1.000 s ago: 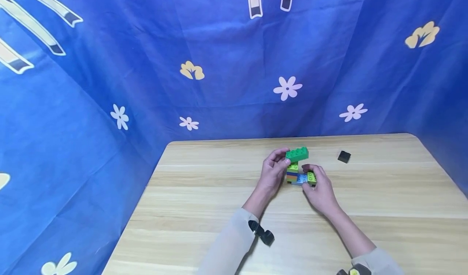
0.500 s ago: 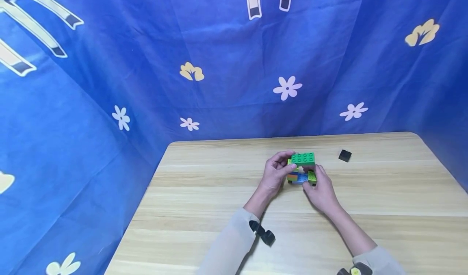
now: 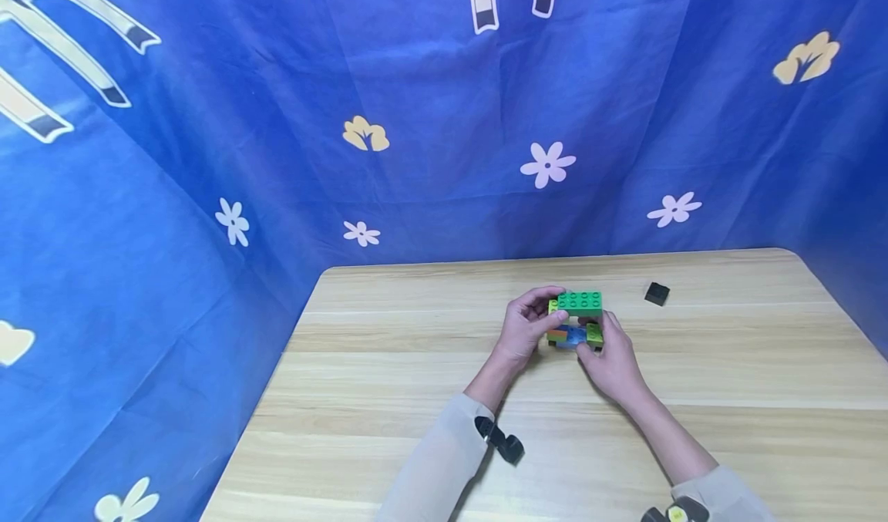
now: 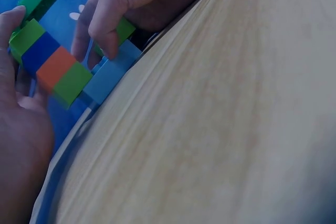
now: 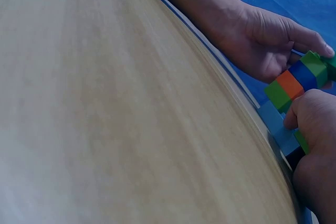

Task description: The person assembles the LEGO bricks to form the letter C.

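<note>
A built stack of toy bricks stands on the table between both hands. In the left wrist view it shows a lime brick (image 4: 72, 83), an orange brick (image 4: 55, 69), a dark blue brick (image 4: 40, 53) and another lime brick (image 4: 26, 38), rising from one end of a light blue base brick (image 4: 112, 74). My left hand (image 3: 520, 331) pinches a long green brick (image 3: 580, 301) at the top of the stack, its free end reaching out rightward. Whether it is pressed fully down I cannot tell. My right hand (image 3: 614, 362) grips the base's right end, near a lime brick (image 3: 594, 334).
A small black brick (image 3: 657, 294) lies apart, to the right and farther back. The wooden table (image 3: 388, 352) ends at a blue patterned cloth (image 3: 444, 183) behind and on the left.
The green brick has swung from a slant to level and shifted right, over the base, with the left hand. The right hand keeps its grip in nearly the same place.
</note>
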`<action>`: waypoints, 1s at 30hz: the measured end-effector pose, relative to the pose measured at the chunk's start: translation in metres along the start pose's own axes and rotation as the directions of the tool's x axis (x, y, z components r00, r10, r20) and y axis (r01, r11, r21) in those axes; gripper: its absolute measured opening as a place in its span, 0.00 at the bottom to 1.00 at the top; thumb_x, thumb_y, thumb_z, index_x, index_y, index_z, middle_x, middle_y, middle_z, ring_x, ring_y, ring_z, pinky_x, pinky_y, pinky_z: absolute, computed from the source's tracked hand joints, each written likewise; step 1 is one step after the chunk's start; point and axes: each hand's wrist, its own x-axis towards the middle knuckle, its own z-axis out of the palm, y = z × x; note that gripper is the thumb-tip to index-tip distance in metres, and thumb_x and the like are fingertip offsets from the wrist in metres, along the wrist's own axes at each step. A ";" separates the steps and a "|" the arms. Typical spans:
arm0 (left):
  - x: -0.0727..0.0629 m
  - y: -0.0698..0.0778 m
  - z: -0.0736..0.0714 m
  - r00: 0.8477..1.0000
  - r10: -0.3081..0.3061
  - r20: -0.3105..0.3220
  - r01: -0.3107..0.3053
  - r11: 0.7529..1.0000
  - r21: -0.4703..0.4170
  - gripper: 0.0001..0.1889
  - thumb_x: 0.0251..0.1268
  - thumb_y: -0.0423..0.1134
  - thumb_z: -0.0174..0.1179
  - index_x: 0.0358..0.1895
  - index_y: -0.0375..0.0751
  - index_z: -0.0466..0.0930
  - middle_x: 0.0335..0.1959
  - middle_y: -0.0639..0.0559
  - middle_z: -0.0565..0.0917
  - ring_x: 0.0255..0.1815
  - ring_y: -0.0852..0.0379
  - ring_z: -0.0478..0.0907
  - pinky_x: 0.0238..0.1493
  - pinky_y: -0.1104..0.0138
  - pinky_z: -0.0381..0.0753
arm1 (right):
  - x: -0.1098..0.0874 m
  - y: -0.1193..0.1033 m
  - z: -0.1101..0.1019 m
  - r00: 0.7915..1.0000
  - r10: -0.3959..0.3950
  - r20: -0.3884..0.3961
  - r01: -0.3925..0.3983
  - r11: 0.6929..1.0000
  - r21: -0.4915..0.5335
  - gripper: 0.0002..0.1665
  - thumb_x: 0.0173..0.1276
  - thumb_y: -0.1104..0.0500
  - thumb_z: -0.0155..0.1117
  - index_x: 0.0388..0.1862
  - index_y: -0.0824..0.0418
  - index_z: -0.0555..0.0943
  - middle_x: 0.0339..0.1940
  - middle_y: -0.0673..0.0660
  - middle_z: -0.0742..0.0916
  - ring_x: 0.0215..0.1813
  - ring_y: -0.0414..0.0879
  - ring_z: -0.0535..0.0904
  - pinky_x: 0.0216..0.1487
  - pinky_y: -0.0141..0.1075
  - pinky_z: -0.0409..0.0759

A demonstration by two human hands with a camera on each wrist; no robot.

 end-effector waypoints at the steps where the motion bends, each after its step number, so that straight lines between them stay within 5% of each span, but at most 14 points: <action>1: 0.000 0.001 0.000 1.000 0.001 0.005 -0.001 1.000 0.014 0.20 0.65 0.20 0.67 0.61 0.26 0.81 0.54 0.57 0.88 0.55 0.59 0.83 0.57 0.70 0.83 | 0.000 0.000 0.000 1.000 -0.001 -0.001 0.001 1.000 0.000 0.34 0.65 0.74 0.64 0.71 0.68 0.71 0.61 0.68 0.80 0.63 0.67 0.78 0.67 0.62 0.75; 6: 0.002 0.002 0.000 0.999 -0.013 0.031 0.011 0.998 0.069 0.23 0.65 0.18 0.66 0.63 0.21 0.76 0.54 0.57 0.88 0.55 0.60 0.84 0.58 0.69 0.84 | 0.000 -0.001 -0.001 1.000 0.011 0.008 -0.011 1.000 -0.002 0.37 0.65 0.74 0.63 0.74 0.67 0.70 0.63 0.69 0.79 0.65 0.68 0.77 0.69 0.65 0.73; 17: 0.001 0.004 -0.002 0.998 -0.026 0.050 0.016 0.982 0.189 0.22 0.67 0.21 0.67 0.64 0.27 0.79 0.57 0.45 0.87 0.52 0.60 0.85 0.55 0.67 0.85 | 0.005 0.000 -0.008 0.996 0.089 0.016 -0.090 0.995 0.052 0.37 0.66 0.72 0.67 0.74 0.67 0.68 0.68 0.70 0.79 0.71 0.69 0.74 0.73 0.65 0.69; 21: 0.001 0.003 -0.003 0.998 -0.026 0.049 0.016 0.980 0.197 0.22 0.68 0.21 0.66 0.65 0.27 0.79 0.58 0.40 0.86 0.52 0.60 0.85 0.55 0.67 0.86 | 0.007 -0.001 -0.013 0.988 0.149 0.045 -0.154 0.972 0.179 0.37 0.66 0.73 0.64 0.74 0.66 0.68 0.67 0.68 0.79 0.70 0.63 0.74 0.75 0.63 0.67; 24: 0.000 0.002 -0.003 0.999 -0.029 0.041 0.020 0.980 0.199 0.23 0.67 0.21 0.66 0.65 0.28 0.79 0.58 0.38 0.86 0.51 0.60 0.85 0.55 0.68 0.86 | 0.008 -0.002 -0.019 0.979 0.202 0.008 -0.193 0.926 0.324 0.33 0.67 0.74 0.56 0.73 0.68 0.68 0.64 0.64 0.80 0.65 0.54 0.77 0.72 0.46 0.76; 27: -0.002 0.001 -0.004 0.999 -0.031 0.040 0.023 0.980 0.197 0.23 0.68 0.21 0.66 0.66 0.28 0.79 0.59 0.36 0.86 0.51 0.59 0.85 0.54 0.68 0.86 | 0.013 0.004 -0.029 0.945 0.300 -0.131 -0.231 0.895 0.381 0.26 0.73 0.71 0.53 0.69 0.67 0.72 0.60 0.60 0.81 0.57 0.46 0.79 0.60 0.30 0.81; 30: -0.002 0.001 -0.004 0.999 -0.029 0.044 0.020 0.980 0.200 0.23 0.69 0.22 0.66 0.67 0.29 0.79 0.59 0.35 0.85 0.52 0.60 0.85 0.53 0.69 0.85 | 0.021 0.019 -0.049 0.871 0.377 -0.317 -0.275 0.906 0.322 0.19 0.75 0.66 0.59 0.64 0.64 0.78 0.55 0.55 0.84 0.50 0.41 0.79 0.51 0.26 0.81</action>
